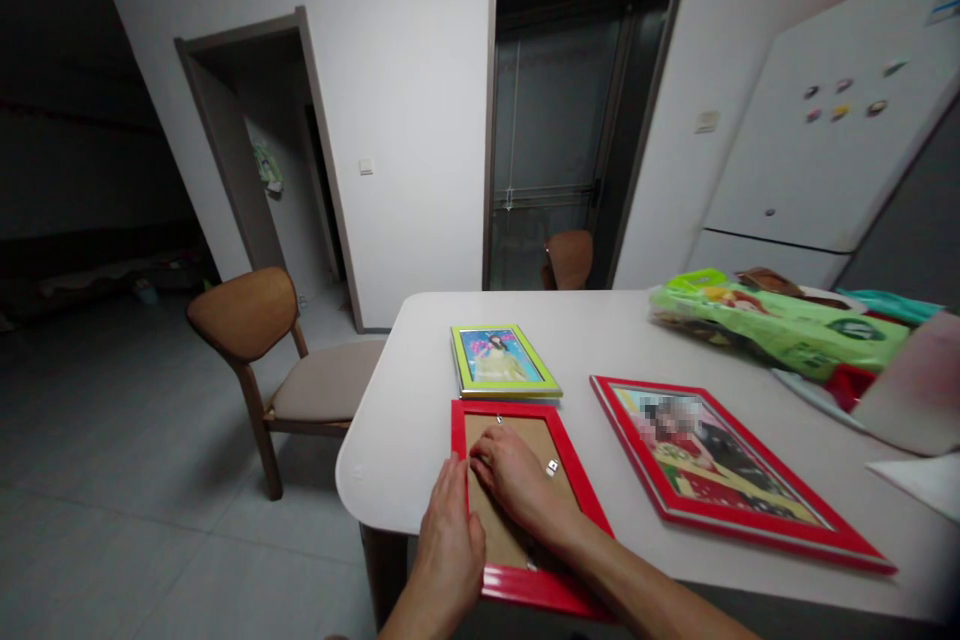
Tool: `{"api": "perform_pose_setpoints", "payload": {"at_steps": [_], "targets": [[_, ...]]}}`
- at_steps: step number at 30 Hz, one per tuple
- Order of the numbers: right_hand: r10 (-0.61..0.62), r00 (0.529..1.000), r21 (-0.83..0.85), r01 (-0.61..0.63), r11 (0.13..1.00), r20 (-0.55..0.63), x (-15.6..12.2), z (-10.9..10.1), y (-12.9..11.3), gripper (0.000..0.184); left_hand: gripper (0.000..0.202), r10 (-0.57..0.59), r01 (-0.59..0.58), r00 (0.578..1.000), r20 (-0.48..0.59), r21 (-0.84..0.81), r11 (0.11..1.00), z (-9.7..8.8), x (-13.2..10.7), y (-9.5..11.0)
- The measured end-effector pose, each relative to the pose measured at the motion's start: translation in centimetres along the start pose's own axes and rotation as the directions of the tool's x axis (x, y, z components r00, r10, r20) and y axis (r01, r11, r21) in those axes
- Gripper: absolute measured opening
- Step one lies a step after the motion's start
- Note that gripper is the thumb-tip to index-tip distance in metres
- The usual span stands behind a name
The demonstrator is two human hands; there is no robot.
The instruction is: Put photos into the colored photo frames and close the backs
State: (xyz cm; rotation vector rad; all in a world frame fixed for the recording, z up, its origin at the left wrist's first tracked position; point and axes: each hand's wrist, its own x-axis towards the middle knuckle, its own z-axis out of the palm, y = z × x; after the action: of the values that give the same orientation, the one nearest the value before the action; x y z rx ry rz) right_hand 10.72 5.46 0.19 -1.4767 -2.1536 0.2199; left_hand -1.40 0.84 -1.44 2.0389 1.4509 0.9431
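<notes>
A red picture frame (577, 480) lies face down at the table's near edge, its brown backing board (517, 545) showing. Small metal clips, such as the one on the right side (553, 467), sit along the backing's edges. My left hand (448, 530) rests against the frame's left side, fingers stretched out along the rim and thumb towards the board. Over the board, my right hand (514, 475) has its fingers curled and pressed together at the backing's left edge. Whatever lies under those fingertips is hidden.
Beyond the red frame is a yellow-green framed picture (501, 360), face up. Another red framed picture (712, 460) lies to the right. A green plastic package (780, 320) sits at the table's (405, 390) back right. A wooden chair (247, 320) stands to the left.
</notes>
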Motion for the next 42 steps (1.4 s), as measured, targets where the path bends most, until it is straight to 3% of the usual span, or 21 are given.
{"api": "perform_pose_setpoints", "payload": {"at_steps": [3, 9, 16, 18, 21, 23, 25, 32, 37, 42], "targets": [[0.028, 0.999, -0.021, -0.029, 0.999, -0.022, 0.2, -0.2, 1.2, 0.022, 0.056, -0.042, 0.041, 0.999, 0.027, 0.028, 0.999, 0.0, 0.0, 0.1], [0.197, 0.978, -0.188, -0.206, 0.96, -0.067, 0.8, -1.1, 4.0, 0.027, 0.056, -0.041, 0.037, 0.997, 0.059, 0.077, 0.996, 0.0, 0.1, 0.1], [0.249, 0.968, -0.196, -0.251, 0.948, -0.032, 1.3, -1.1, 3.8, 0.033, 0.056, -0.016, 0.012, 0.999, 0.05, 0.083, 0.997, 0.1, 0.1, -0.2], [0.209, 0.978, -0.126, -0.206, 0.97, 0.006, 0.5, -2.2, 3.5, 0.037, 0.056, -0.007, 0.004, 0.999, 0.039, 0.071, 0.997, 0.1, 0.1, -0.3], [0.038, 0.988, 0.054, -0.047, 0.997, 0.151, -2.0, -4.6, 3.1, 0.039, 0.056, -0.008, 0.007, 0.999, 0.034, 0.049, 0.999, 0.0, 0.1, -0.4], [-0.047, 0.954, 0.162, -0.002, 0.987, 0.295, -3.9, -5.8, 2.6, 0.035, 0.056, -0.019, 0.018, 0.999, 0.035, 0.033, 0.999, 0.0, 0.1, -0.4], [-0.068, 0.927, 0.205, -0.01, 0.979, 0.369, -5.5, -6.3, 2.0, 0.031, 0.057, -0.028, 0.027, 0.999, 0.029, 0.019, 0.999, 0.0, 0.1, -0.3], [-0.009, 0.975, 0.173, -0.03, 0.985, 0.222, -6.6, -4.6, 0.5, 0.015, 0.058, -0.033, 0.032, 0.999, 0.02, 0.021, 0.999, 0.1, -0.2, -0.2], [0.149, 0.985, 0.016, -0.152, 0.988, 0.089, -6.3, -4.3, 0.8, 0.037, 0.059, -0.065, 0.064, 0.997, 0.035, 0.02, 0.998, 0.1, -0.2, -0.4], [0.217, 0.976, -0.029, -0.216, 0.976, 0.032, -5.6, -3.8, 1.3, 0.043, 0.059, -0.088, 0.088, 0.996, 0.033, 0.005, 0.996, -0.4, -0.2, 0.0]]}}
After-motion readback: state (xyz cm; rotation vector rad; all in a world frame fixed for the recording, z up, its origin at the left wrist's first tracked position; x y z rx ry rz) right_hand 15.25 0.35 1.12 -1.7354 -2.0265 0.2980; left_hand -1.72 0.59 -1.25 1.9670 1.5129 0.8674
